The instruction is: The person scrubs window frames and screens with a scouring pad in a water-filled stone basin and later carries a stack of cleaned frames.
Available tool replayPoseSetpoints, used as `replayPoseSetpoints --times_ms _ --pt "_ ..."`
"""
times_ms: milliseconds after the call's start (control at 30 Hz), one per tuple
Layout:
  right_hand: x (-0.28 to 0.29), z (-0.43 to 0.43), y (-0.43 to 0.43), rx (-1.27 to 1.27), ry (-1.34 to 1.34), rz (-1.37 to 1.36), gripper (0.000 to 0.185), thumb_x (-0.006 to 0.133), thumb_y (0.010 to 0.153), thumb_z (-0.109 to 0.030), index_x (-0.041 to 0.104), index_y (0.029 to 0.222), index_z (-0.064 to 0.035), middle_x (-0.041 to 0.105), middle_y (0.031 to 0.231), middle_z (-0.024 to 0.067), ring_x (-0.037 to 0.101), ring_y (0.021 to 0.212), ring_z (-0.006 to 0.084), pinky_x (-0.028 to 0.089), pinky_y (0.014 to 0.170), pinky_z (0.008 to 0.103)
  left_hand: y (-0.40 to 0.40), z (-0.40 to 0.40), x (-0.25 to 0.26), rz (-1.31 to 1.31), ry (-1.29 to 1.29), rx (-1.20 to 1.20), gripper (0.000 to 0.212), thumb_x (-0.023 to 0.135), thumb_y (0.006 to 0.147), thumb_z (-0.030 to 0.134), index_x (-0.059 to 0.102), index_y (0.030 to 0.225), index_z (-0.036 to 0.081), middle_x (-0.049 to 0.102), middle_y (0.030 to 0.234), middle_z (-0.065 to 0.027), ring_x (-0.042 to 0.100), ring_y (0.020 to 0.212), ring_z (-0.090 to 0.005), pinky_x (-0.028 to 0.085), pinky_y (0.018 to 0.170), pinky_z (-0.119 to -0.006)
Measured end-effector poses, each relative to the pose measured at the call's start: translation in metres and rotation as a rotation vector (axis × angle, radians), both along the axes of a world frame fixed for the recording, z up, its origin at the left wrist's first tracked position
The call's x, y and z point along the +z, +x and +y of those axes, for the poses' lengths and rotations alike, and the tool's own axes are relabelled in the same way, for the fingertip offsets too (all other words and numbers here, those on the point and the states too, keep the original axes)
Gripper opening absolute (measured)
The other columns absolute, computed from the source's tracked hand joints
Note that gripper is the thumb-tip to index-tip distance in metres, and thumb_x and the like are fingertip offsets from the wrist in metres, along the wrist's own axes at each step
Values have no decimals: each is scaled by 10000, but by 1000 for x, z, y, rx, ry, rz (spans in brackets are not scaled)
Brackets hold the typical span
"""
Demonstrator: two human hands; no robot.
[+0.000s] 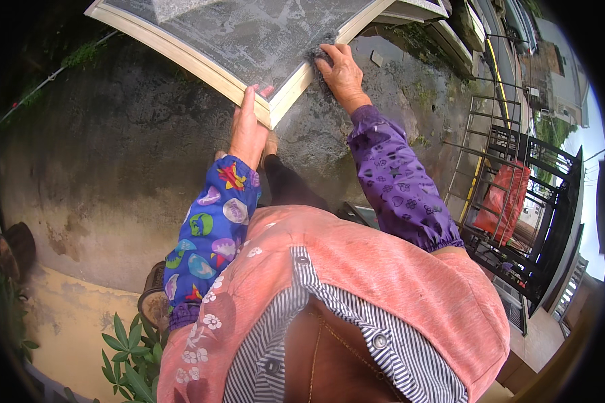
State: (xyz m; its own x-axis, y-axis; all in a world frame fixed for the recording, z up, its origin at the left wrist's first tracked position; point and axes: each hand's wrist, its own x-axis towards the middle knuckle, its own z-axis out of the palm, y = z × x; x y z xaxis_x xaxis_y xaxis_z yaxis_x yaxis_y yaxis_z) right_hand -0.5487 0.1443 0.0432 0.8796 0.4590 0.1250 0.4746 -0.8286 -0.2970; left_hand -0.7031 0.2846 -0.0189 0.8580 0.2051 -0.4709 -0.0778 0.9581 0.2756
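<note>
A framed mesh window screen (201, 68), its pale frame wet and its mesh streaked with whitish film, is tilted before me with one corner towards my body. My left hand (251, 126) grips the frame just left of that corner, thumb on the near face and fingertips faintly visible through the mesh. Bunched in the fingers of my right hand (342, 73) is a dark grey scouring pad (324, 50), pressed against the frame's right side and the edge of the mesh. Patterned sleeve covers are on both forearms.
Wet, mossy concrete ground (146, 126) lies under the screen. Stone slabs (448, 45) stand at the upper right. A metal rack (484, 161) and a red plastic bag (504, 201) are at the right. A potted plant (131, 347) and a round pot (155, 302) stand lower left.
</note>
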Motion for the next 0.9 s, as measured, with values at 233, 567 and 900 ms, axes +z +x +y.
replayPoseSetpoints --times_ms 233,567,900 --pt "23 12 -68 418 4 203 386 690 744 -192 590 1116 -164 518 1134 67 586 967 272 490 795 360 0 0 13 42 22 -22 417 418 973 321 379 1265 26 487 1220 -169 478 1140 -263 402 972 -412" --pt "-5 -60 192 -71 -188 -129 383 607 822 -356 588 1168 -191 536 1189 84 558 1046 299 447 863 408 -4 -2 14 113 42 -35 466 435 961 359 353 1292 42 459 1260 -199 466 1156 -296 409 966 -452" --pt "-12 -75 290 -42 -281 -201 407 543 853 -424 561 1197 -207 520 1200 105 554 1042 336 446 856 446 -13 4 15 109 151 42 453 398 972 353 379 1267 11 461 1253 -276 481 1157 -337 410 973 -471"
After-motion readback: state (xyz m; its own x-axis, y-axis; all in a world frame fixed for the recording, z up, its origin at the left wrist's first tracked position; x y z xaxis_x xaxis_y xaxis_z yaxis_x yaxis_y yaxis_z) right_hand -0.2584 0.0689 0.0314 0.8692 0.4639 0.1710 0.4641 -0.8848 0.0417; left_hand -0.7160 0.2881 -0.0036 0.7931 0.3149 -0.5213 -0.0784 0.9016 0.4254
